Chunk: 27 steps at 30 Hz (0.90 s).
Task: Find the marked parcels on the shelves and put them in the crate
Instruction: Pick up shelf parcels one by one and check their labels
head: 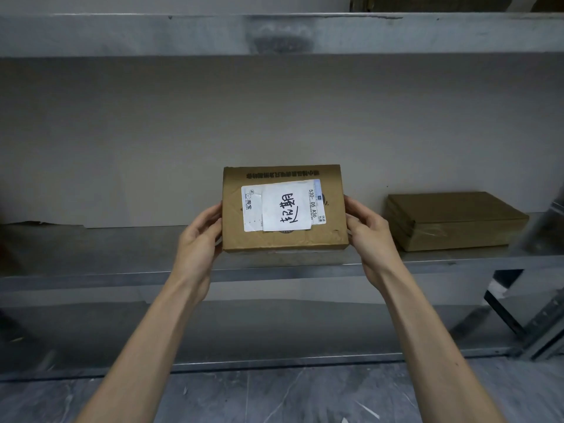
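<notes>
Gripping one labelled parcel (283, 209) by its short sides, the left hand (198, 236) and right hand (370, 236) hold it above the middle shelf (122, 251) (a second, unlabelled parcel (454, 221) lies rightward).

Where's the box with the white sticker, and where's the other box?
box with the white sticker (285, 209), head view, the middle, on its sticker.
other box (454, 213), head view, middle of its top face.

Brown cardboard parcel (283, 209), white label (285, 206) with black handwritten characters, darker olive-brown second parcel (454, 219), dull grey metal shelves (122, 248), pale beige wall (183, 132), grey marbled floor (274, 398)
</notes>
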Each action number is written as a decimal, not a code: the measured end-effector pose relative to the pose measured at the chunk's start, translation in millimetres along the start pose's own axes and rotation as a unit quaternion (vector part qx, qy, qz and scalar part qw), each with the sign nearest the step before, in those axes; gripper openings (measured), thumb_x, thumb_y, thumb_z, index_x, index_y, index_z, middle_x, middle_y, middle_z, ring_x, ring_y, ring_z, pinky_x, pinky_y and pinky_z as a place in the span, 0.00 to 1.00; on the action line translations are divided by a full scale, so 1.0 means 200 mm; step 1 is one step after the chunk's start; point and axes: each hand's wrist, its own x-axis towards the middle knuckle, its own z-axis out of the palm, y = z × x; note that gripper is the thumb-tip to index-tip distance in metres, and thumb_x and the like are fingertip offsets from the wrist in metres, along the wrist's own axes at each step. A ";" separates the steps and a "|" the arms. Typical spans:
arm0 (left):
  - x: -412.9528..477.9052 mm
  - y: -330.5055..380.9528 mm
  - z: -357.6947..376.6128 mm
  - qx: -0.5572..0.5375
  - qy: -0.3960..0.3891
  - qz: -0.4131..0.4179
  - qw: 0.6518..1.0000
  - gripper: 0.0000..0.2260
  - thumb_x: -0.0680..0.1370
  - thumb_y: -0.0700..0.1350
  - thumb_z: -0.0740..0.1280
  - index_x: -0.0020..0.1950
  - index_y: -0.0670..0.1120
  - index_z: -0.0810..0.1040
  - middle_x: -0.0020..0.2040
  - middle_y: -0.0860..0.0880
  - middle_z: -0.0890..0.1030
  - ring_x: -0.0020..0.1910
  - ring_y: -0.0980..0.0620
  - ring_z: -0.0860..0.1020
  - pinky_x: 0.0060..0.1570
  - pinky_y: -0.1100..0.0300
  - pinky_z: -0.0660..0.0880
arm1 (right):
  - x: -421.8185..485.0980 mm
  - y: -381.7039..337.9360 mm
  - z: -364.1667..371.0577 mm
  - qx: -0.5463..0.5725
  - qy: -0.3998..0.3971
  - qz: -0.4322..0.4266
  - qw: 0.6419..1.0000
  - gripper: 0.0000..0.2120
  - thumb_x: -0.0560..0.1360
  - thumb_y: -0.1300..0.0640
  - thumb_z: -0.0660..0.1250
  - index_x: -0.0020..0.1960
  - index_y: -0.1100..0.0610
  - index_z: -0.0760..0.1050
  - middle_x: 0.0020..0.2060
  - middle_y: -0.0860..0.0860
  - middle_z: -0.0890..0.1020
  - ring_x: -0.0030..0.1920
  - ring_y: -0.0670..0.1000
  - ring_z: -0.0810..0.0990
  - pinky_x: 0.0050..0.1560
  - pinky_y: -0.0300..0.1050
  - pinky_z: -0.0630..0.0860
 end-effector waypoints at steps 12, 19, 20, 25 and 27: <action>-0.23 0.42 -0.12 -0.036 0.051 -0.066 0.996 0.18 0.82 0.35 0.61 0.69 0.48 0.77 0.64 0.50 0.82 0.63 0.53 0.80 0.58 0.58 0.75 | -0.29 -0.34 0.12 -0.027 0.030 0.007 0.999 0.22 0.80 0.71 0.60 0.67 0.51 0.73 0.52 0.38 0.80 0.50 0.28 0.79 0.49 0.26 0.76; -0.43 1.23 -0.10 -0.042 0.061 -0.101 0.992 0.16 0.82 0.35 0.59 0.66 0.46 0.79 0.58 0.50 0.85 0.58 0.54 0.82 0.52 0.63 0.77 | -0.38 -1.10 0.16 -0.032 0.030 0.002 0.999 0.21 0.80 0.72 0.60 0.62 0.49 0.76 0.54 0.45 0.83 0.50 0.34 0.82 0.54 0.30 0.77; -0.46 1.35 -0.10 -0.038 0.060 -0.103 0.992 0.16 0.82 0.35 0.59 0.66 0.46 0.79 0.58 0.51 0.85 0.59 0.53 0.82 0.53 0.61 0.77 | -0.39 -1.21 0.17 -0.036 0.030 0.000 0.999 0.21 0.80 0.72 0.61 0.61 0.49 0.77 0.55 0.47 0.84 0.51 0.36 0.82 0.55 0.32 0.78; -0.57 1.92 -0.09 -0.027 0.056 -0.102 0.993 0.17 0.83 0.35 0.58 0.65 0.48 0.80 0.59 0.51 0.85 0.62 0.51 0.80 0.61 0.55 0.75 | -0.48 -1.82 0.17 -0.040 0.024 -0.020 0.999 0.22 0.79 0.71 0.62 0.59 0.45 0.78 0.55 0.45 0.84 0.55 0.40 0.83 0.59 0.37 0.78; -0.62 2.14 -0.08 -0.019 0.051 -0.100 0.994 0.17 0.83 0.36 0.58 0.66 0.49 0.79 0.61 0.51 0.84 0.64 0.51 0.79 0.65 0.52 0.73 | -0.51 -2.07 0.16 -0.034 0.020 -0.028 0.999 0.22 0.79 0.71 0.61 0.59 0.45 0.78 0.54 0.43 0.84 0.55 0.40 0.83 0.56 0.33 0.78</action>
